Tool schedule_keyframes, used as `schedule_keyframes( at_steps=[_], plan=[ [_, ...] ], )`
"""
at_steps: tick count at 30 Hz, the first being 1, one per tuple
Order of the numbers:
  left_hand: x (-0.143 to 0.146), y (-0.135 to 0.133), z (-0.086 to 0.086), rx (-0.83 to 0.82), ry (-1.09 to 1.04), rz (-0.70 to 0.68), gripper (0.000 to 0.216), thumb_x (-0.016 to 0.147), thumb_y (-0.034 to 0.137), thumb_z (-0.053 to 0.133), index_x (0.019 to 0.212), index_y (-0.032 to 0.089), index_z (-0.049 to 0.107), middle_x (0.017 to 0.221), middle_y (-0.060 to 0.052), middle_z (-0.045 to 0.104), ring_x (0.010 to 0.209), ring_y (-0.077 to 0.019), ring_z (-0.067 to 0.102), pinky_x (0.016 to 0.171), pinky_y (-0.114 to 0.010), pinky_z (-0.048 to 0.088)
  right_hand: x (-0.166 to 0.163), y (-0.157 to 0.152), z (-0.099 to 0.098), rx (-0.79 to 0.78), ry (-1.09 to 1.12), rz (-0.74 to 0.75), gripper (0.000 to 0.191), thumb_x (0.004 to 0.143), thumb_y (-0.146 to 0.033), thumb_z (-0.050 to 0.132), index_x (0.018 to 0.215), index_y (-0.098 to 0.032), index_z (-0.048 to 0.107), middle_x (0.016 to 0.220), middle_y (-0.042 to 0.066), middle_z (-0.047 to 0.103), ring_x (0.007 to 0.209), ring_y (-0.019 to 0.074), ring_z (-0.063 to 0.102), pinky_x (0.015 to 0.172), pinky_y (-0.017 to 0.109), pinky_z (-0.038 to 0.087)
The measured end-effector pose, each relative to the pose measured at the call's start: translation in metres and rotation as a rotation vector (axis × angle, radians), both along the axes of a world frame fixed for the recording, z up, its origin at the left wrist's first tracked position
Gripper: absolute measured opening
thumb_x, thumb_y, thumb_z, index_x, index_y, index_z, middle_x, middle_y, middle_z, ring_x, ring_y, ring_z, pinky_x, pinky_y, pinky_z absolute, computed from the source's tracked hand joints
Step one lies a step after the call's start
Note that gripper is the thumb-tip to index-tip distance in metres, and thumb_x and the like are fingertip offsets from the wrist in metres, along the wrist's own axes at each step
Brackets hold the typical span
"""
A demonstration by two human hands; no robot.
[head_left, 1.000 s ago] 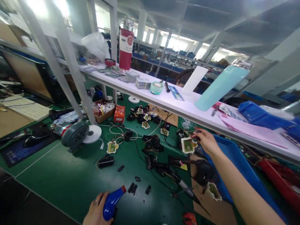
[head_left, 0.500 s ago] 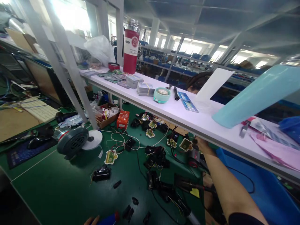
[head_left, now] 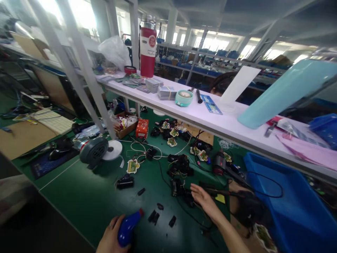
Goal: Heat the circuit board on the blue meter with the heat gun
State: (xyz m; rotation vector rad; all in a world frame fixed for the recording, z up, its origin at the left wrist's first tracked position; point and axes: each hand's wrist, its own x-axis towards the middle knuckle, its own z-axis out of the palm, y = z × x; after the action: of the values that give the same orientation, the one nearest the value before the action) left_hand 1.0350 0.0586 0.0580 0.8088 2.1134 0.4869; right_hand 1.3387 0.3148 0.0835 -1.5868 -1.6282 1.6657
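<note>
My left hand (head_left: 113, 236) is wrapped round a blue bottle (head_left: 128, 228) with a red tip, at the bottom of the view. The bottle tilts to the upper right, above the green mat (head_left: 86, 203). My right hand (head_left: 202, 198) is open, fingers stretched out, beside a cluster of black plastic housings (head_left: 179, 188) with thin wires. Whether it touches them I cannot tell. Small black pieces (head_left: 154, 216) lie right of the bottle tip. A black cylindrical part (head_left: 125, 182) and a circuit board with a pale edge (head_left: 132, 166) lie farther back.
A white shelf (head_left: 229, 128) crosses above the bench, bearing a red flask (head_left: 148, 49) and a teal cylinder (head_left: 284, 93). A blue tray (head_left: 297, 207) stands at right. Left are a grey blower (head_left: 94, 151) and an orange box (head_left: 142, 128). Cables cross the mat.
My right hand has drawn back from beneath the shelf towards me and is now open. My left hand has risen farther into view with the blue bottle. The view has shifted slightly.
</note>
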Motion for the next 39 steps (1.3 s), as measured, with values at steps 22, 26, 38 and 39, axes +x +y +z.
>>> schedule_keyframes(
  at_steps=[22,26,38,39],
  plan=[
    [-0.015,0.007,-0.027,-0.056,-1.139,0.026,0.082,0.06,0.077,0.053,0.104,0.008,0.061,0.103,-0.018,0.066,0.101,-0.0318,0.06,0.09,-0.044,0.044,-0.162,-0.216,-0.021,0.225,-0.1,0.044,0.084,0.055,-0.022,0.062,0.132,-0.015,0.028,0.133,0.013,0.032,0.13,0.0273,0.034,0.113,0.037,0.026],
    [-0.064,0.048,-0.017,0.044,-0.635,-0.037,0.052,0.077,0.049,0.06,0.111,0.009,0.054,0.108,-0.015,0.061,0.094,-0.0252,0.06,0.088,-0.045,0.044,-0.172,-0.221,-0.029,0.289,-0.257,-0.002,0.086,0.054,-0.022,0.062,0.134,-0.019,0.031,0.137,0.012,0.029,0.129,0.0305,0.036,0.108,0.04,0.034],
    [-0.123,0.266,-0.008,0.246,0.218,-0.398,0.053,0.079,0.029,0.064,0.126,0.014,0.045,0.141,-0.014,0.035,0.132,-0.0322,0.029,0.106,-0.055,0.027,-0.133,-0.239,-0.049,0.283,-0.501,-0.129,0.09,0.052,-0.015,0.059,0.137,-0.018,0.03,0.142,0.011,0.03,0.13,0.028,0.037,0.105,0.034,0.038],
    [-0.12,0.276,-0.012,0.206,0.237,-0.426,0.049,0.079,0.03,0.064,0.123,0.014,0.048,0.138,-0.013,0.038,0.129,-0.0314,0.033,0.104,-0.054,0.03,-0.124,-0.24,-0.05,0.285,-0.525,-0.163,0.09,0.052,-0.014,0.058,0.138,-0.017,0.03,0.142,0.012,0.03,0.13,0.0274,0.037,0.105,0.033,0.038]
  ],
)
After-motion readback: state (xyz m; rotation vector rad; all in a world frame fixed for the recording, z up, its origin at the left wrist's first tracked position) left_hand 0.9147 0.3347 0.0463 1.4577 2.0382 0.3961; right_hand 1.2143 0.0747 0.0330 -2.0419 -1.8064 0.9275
